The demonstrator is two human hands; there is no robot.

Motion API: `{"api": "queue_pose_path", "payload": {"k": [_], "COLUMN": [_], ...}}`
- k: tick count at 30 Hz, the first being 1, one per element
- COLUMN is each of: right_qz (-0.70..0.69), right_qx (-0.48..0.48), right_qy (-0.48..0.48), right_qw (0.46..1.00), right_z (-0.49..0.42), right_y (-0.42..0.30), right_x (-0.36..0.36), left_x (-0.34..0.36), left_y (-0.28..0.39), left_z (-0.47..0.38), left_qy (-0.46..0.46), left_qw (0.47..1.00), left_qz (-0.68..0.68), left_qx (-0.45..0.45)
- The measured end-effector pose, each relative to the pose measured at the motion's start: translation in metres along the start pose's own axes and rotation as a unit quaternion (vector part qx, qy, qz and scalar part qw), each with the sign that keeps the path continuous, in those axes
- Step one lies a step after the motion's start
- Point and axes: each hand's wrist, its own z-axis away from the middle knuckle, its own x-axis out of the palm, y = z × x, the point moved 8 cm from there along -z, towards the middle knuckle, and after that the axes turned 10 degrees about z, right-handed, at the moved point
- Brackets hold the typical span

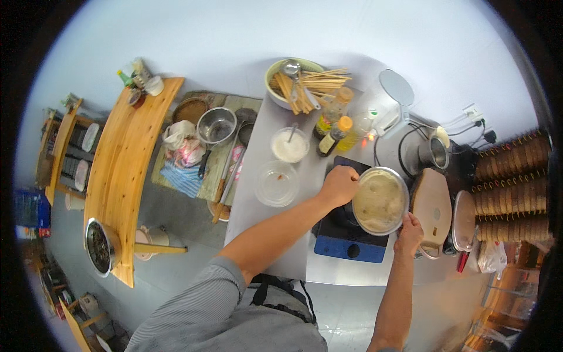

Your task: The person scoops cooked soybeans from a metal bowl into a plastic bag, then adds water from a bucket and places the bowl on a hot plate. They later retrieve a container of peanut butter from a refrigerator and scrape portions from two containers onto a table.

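Note:
A round metal pan [381,201] filled with pale, foamy liquid is held at its rim from both sides, over the right part of a blue and black induction cooker [350,249]. My left hand [341,186] grips the rim on the left, my right hand [410,234] the lower right edge. Whether the pan touches the cooker cannot be told. To the left stand a clear plastic bowl [276,185] with a small brown bit in it and a tub of white granules [290,145] with a spoon. Bottles with orange caps [333,137] stand behind the cooker.
A green-rimmed bowl [269,90] of wooden sticks and ladles stands against the wall. Right of the pan are a beige oval lid [433,211], a metal cup [437,152] and cables. A low table on the left bears a steel saucepan [217,126]; beyond is a wooden bench [118,176].

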Motion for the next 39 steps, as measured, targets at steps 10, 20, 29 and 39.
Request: {"api": "queue_pose_path", "payload": {"k": [10,20,29,39], "right_qz": [-0.010,-0.020,0.042,0.127], "right_qx": [-0.032,0.126,0.057,0.131], "right_qy": [-0.129,-0.294,-0.280,-0.160], "right_qw": [0.991,0.947,0.957,0.970], "right_z": [0.157,0.256,0.258,0.274], "right_y": [-0.056,0.038,0.025,0.136], "right_x": [0.021,0.139,0.138,-0.073], "left_x": [-0.122,-0.208,-0.224,-0.152], "left_y": [0.027,-0.074,-0.077,0.065], "left_z": [0.146,0.259,0.256,0.209], "left_qy": [0.062,0.167,0.181,0.246], "left_qw": [0.987,0.947,0.948,0.952], "left_qz": [0.098,0.088,0.043,0.145], "left_qx": [-0.112,-0.259,-0.260,0.107]}}
